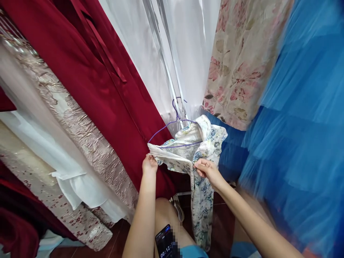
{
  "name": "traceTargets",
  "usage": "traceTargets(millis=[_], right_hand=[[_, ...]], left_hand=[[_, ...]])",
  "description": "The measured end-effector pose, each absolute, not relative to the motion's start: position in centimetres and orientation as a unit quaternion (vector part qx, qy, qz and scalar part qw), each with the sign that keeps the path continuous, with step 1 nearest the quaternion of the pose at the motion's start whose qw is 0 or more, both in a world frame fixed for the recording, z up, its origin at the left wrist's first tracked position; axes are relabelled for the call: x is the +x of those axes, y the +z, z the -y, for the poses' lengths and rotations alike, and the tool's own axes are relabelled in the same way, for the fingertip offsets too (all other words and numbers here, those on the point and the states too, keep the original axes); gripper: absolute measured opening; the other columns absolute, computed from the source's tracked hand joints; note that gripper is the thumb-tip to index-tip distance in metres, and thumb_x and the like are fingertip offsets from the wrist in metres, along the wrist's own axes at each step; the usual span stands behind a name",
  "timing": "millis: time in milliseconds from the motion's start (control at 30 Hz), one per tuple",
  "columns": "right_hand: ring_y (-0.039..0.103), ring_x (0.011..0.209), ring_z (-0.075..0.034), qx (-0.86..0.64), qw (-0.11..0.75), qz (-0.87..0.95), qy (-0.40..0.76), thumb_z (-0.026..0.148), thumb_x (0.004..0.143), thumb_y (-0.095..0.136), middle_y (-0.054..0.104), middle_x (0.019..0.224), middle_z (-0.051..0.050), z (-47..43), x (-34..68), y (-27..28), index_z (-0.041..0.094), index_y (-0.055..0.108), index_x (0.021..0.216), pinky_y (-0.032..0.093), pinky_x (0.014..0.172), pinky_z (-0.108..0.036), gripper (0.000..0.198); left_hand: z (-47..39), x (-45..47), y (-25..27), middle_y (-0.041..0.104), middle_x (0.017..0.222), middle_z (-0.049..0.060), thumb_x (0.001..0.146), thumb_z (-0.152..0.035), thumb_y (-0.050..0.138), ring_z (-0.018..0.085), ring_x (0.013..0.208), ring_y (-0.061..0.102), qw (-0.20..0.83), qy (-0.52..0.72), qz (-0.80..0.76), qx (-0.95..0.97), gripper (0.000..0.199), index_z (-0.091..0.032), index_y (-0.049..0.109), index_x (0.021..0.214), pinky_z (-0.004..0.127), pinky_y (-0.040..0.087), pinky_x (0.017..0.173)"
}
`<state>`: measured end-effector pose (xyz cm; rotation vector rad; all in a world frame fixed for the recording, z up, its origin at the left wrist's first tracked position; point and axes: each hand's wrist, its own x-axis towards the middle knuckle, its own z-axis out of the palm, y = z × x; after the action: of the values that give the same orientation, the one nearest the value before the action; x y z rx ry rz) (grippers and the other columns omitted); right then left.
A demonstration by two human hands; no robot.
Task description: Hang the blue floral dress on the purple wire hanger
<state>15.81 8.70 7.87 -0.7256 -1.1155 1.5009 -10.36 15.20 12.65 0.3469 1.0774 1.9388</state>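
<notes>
A white garment with a blue floral print hangs partly on a thin purple hanger, one part dangling down toward the floor. At its left edge, my left hand pinches the fabric near the hanger's left end. My right hand grips the garment's edge between thumb and fingers near the middle, so the edge runs taut between both hands. The hanger's hook stands up in front of white cloth straps. Folds hide the garment's exact kind and its right side on the hanger.
Long clothes hang close around: a dark red one and a textured pink one at left, a floral one and blue layered tulle at right. A phone showing a timer lies by my leg.
</notes>
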Motion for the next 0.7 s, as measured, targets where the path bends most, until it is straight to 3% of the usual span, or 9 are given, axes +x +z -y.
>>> traceTargets(millis=[267, 400, 467, 533, 600, 700], right_hand=[[0.026, 0.040, -0.008, -0.384, 0.526, 0.423, 0.630, 0.045, 0.075, 0.067, 0.042, 0.045, 0.007, -8.3, 19.5, 1.9, 0.018, 0.059, 0.069, 0.015, 0.044, -0.024, 0.029], [0.027, 0.039, -0.010, -0.422, 0.489, 0.458, 0.611, 0.047, 0.072, 0.071, 0.044, 0.043, 0.005, -7.9, 20.2, 0.4, 0.020, 0.057, 0.058, 0.016, 0.042, -0.024, 0.034], [0.034, 0.044, -0.012, -0.428, 0.487, 0.483, 0.589, 0.046, 0.071, 0.074, 0.047, 0.046, 0.004, -7.6, 20.4, 0.9, 0.020, 0.056, 0.053, 0.024, 0.044, -0.024, 0.037], [0.047, 0.057, -0.016, -0.417, 0.487, 0.533, 0.552, 0.045, 0.073, 0.075, 0.056, 0.060, 0.001, -7.0, 20.4, 2.5, 0.019, 0.064, 0.065, 0.038, 0.054, -0.026, 0.029], [0.057, 0.080, -0.020, -0.373, 0.470, 0.602, 0.526, 0.043, 0.078, 0.074, 0.065, 0.086, -0.002, -6.2, 20.2, 4.7, 0.021, 0.069, 0.092, 0.046, 0.073, -0.031, 0.026], [0.058, 0.101, -0.024, -0.267, 0.419, 0.668, 0.555, 0.038, 0.080, 0.074, 0.066, 0.107, -0.004, -5.1, 19.4, 7.7, 0.022, 0.065, 0.110, 0.045, 0.092, -0.036, 0.035]], left_hand=[[-11.7, -5.0, 9.1, 0.059, 0.074, 0.000, 0.081, -0.028, 0.070, 0.012, 0.069, 0.059, 0.480, 0.742, -0.408, 0.230, 0.017, -0.016, 0.060, 0.078, 0.023, 0.046, 0.070], [-9.5, -2.1, 10.4, 0.062, 0.082, 0.002, 0.084, -0.038, 0.067, 0.013, 0.077, 0.058, 0.389, 0.692, -0.407, 0.453, 0.023, -0.016, 0.065, 0.086, 0.023, 0.046, 0.076], [-8.4, -0.7, 11.4, 0.062, 0.082, 0.003, 0.087, -0.041, 0.063, 0.015, 0.077, 0.057, 0.335, 0.657, -0.431, 0.520, 0.025, -0.016, 0.066, 0.088, 0.025, 0.046, 0.074], [-7.4, 0.7, 12.3, 0.061, 0.082, 0.004, 0.090, -0.040, 0.061, 0.016, 0.078, 0.057, 0.291, 0.624, -0.440, 0.577, 0.024, -0.017, 0.067, 0.087, 0.026, 0.046, 0.074], [-6.6, 2.1, 13.1, 0.059, 0.087, 0.005, 0.091, -0.036, 0.060, 0.017, 0.083, 0.057, 0.246, 0.593, -0.431, 0.634, 0.021, -0.018, 0.067, 0.087, 0.027, 0.046, 0.078], [-5.8, 3.7, 13.6, 0.055, 0.093, 0.005, 0.093, -0.033, 0.056, 0.018, 0.090, 0.056, 0.230, 0.565, -0.407, 0.680, 0.019, -0.019, 0.065, 0.085, 0.027, 0.045, 0.082]])
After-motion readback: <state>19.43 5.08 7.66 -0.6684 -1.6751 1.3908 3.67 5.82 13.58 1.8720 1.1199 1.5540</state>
